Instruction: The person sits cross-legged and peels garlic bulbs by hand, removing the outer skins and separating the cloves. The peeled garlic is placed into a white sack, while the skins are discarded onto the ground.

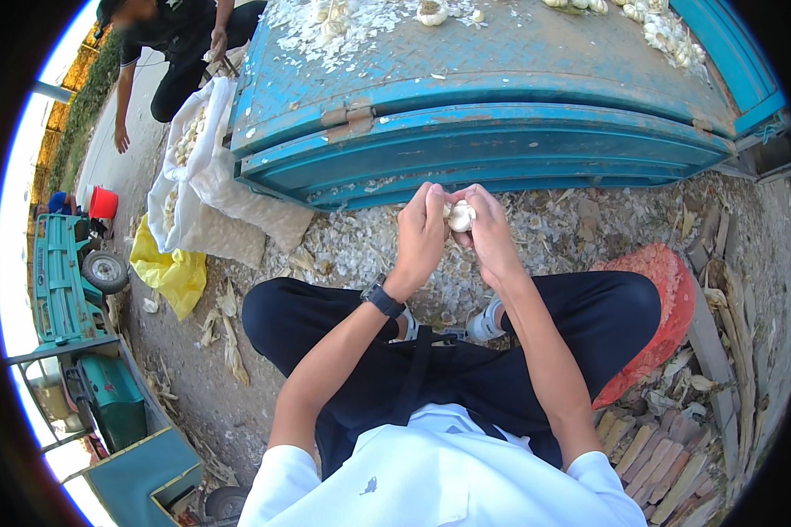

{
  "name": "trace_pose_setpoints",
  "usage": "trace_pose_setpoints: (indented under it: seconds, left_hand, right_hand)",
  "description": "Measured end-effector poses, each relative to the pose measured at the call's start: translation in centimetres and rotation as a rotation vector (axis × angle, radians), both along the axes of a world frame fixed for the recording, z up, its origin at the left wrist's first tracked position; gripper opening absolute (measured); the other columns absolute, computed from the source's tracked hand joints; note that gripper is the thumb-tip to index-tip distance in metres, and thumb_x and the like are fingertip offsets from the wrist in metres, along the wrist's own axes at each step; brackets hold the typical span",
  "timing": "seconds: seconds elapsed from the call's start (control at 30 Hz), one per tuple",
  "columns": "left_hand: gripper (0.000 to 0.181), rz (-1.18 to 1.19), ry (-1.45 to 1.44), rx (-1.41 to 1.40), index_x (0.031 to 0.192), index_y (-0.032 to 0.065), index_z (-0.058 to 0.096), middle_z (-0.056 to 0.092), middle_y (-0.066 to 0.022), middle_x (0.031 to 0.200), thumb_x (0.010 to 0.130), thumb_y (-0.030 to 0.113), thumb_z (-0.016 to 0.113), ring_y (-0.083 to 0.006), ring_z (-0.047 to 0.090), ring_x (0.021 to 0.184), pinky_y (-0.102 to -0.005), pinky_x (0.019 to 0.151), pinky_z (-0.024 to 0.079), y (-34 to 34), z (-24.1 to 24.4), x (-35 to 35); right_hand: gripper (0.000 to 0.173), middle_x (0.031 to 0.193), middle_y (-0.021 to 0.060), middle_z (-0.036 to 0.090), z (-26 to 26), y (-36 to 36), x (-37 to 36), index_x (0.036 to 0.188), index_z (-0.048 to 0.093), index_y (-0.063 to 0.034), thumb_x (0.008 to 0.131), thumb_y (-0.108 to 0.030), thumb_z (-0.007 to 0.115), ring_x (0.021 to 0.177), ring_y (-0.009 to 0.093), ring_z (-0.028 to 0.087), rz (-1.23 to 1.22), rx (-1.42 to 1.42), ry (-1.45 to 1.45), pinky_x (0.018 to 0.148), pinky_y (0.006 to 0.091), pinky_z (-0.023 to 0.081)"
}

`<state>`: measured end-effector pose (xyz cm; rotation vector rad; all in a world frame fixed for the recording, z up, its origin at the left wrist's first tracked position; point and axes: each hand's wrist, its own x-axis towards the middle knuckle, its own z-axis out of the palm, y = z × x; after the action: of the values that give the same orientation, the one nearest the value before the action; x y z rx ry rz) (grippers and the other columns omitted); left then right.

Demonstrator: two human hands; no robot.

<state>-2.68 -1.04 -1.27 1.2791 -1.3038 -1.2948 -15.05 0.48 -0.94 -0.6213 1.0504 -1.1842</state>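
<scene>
Both my hands meet in front of my knees around a white garlic bulb [462, 216]. My left hand [424, 221], with a dark watch on its wrist, grips the bulb's left side, its thumb along the top. My right hand [491, 227] wraps the right side, fingertips curled under and over it. Part of the bulb is hidden by my fingers. Beyond my hands stands a blue metal truck bed [488, 148] with its side panel hanging down. On the bed lie loose garlic skins [333, 39], a garlic bulb [431, 13] and more bulbs [675, 39] at the far right.
White woven sacks [201, 145] holding garlic cloves stand left of the bed, beside a yellow bag [171, 267]. A person [171, 46] bends near them. Right of my knee are a red mesh sack [659, 316], wooden planks [712, 329] and stacked bricks [659, 454]. Green three-wheeled vehicles [62, 277] stand left.
</scene>
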Motion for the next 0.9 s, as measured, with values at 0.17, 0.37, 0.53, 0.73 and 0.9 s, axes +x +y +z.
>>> trace_pose_setpoints:
  seconds: [0.17,0.37,0.53,0.73,0.9]
  left_hand:
    - [0.034,-0.046,0.267,0.21,0.097,0.0066,0.062,0.054,-0.0013,0.068,0.109,0.033,0.044,-0.0084,0.048,0.054,-0.025,0.046,0.034,-0.6,0.0,0.6]
    - [0.03,-0.258,-0.708,-0.573,0.116,0.0107,0.062,0.062,-0.0096,0.085,0.097,0.035,0.062,-0.0322,0.065,0.069,-0.0412,0.054,0.049,0.0,0.7,-0.1]
    - [0.037,-0.296,-0.902,-0.76,0.109,0.0065,0.059,0.063,-0.0068,0.089,0.094,0.039,0.066,-0.023,0.065,0.064,-0.0327,0.049,0.048,-0.2,0.4,1.2]
    - [0.032,-0.311,-0.796,-0.743,0.111,0.0044,0.057,0.066,-0.0117,0.084,0.096,0.032,0.062,-0.0302,0.065,0.061,-0.0388,0.052,0.05,0.0,0.8,1.7]
    - [0.022,-0.175,-0.467,-0.491,0.108,0.0032,0.056,0.064,-0.0124,0.072,0.099,0.023,0.055,-0.0285,0.064,0.057,-0.0397,0.051,0.047,0.2,-0.4,1.2]
  right_hand:
    - [0.03,0.074,-0.0002,0.056,-0.4,-0.4,0.0,0.099,0.06,-0.0078,0.107,-0.029,0.041,0.056,0.007,0.047,-0.058,0.139,-0.245,0.049,0.024,0.037]
    - [0.029,0.083,-0.0023,0.057,-0.6,-0.4,-0.7,0.103,0.061,-0.0099,0.107,-0.035,0.047,0.065,0.006,0.05,-0.156,0.286,-0.299,0.056,0.0251,0.04]
    - [0.019,0.083,-0.0062,0.054,-0.4,-0.5,0.0,0.106,0.064,-0.013,0.102,-0.029,0.055,0.068,0.004,0.048,-0.154,0.272,-0.16,0.057,0.0237,0.036]
    - [0.02,0.079,-0.0061,0.053,-0.7,0.1,-0.6,0.103,0.063,-0.0117,0.104,-0.027,0.05,0.063,0.002,0.047,-0.046,0.155,-0.086,0.051,0.0222,0.035]
    - [0.028,0.075,-0.0022,0.055,0.0,0.0,-0.5,0.103,0.061,-0.004,0.107,-0.025,0.043,0.056,0.004,0.047,0.02,0.079,-0.087,0.048,0.0233,0.037]
